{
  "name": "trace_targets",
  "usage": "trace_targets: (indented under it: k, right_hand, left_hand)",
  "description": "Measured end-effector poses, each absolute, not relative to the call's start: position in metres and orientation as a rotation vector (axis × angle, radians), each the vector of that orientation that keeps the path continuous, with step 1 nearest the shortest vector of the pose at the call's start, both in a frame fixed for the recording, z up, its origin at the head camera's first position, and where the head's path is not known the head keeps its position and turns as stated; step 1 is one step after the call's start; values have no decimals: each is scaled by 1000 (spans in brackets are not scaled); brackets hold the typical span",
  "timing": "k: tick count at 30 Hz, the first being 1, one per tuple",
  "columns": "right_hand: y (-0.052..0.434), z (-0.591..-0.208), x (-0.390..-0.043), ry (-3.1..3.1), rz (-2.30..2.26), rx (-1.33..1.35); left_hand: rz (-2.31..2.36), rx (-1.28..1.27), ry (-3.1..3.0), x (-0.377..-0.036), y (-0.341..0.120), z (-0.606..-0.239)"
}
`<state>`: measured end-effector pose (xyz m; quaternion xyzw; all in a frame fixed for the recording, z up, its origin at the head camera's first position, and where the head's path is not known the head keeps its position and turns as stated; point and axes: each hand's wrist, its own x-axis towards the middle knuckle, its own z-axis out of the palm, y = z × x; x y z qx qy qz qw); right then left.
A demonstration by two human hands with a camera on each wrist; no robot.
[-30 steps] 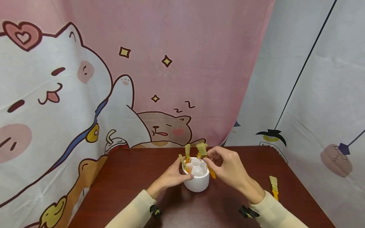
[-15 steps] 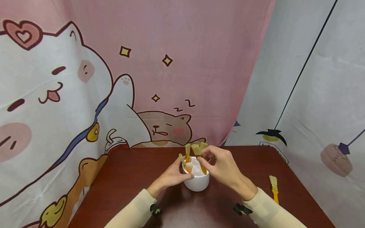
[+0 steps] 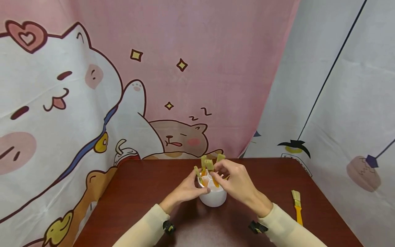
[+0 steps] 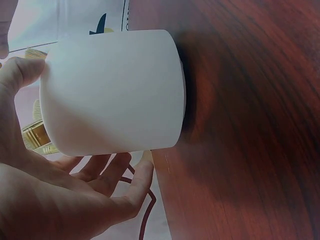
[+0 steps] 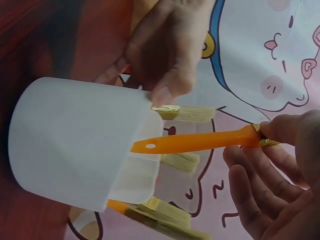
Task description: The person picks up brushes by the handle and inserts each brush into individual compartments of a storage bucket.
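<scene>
Step in hand, as I judge it: loading a brush into the holder. My left hand [image 3: 188, 190] wraps the left side of the white holder [image 3: 213, 197], thumb near the rim and fingers curled round the wall, steadying it on the tabletop [image 3: 139, 195]. My right hand [image 3: 236, 183] pinches the bristle end of an orange-handled brush [image 5: 200, 142] at its metal band; the wrist view shows the handle tip, with its small hole, just at the holder's rim, not yet seated in a compartment.

Next move, in my judgement: guide the handle tip down into a free compartment without knocking the neighbouring brushes, then release once it stands.

Condition of the items: the holder is a plain white round cup with inner dividers and a small central well, standing upright at the middle of the tabletop, somewhat toward the far edge. Several other brushes [image 3: 203, 164] already stand in it, bristles up, pale yellow. I cannot tell which compartments are free.

One more brush [image 3: 297, 206] lies flat on the tabletop, well apart to the right.
</scene>
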<state>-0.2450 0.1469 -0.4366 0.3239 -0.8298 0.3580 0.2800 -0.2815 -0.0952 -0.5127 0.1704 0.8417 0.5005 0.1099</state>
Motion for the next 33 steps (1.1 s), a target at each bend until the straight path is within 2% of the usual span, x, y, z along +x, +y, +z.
trace_targets:
  k: [33]
  right_hand:
    - [149, -487, -250, -2367, 913, 894]
  left_hand:
    - [1434, 527, 2515, -282, -99, -515]
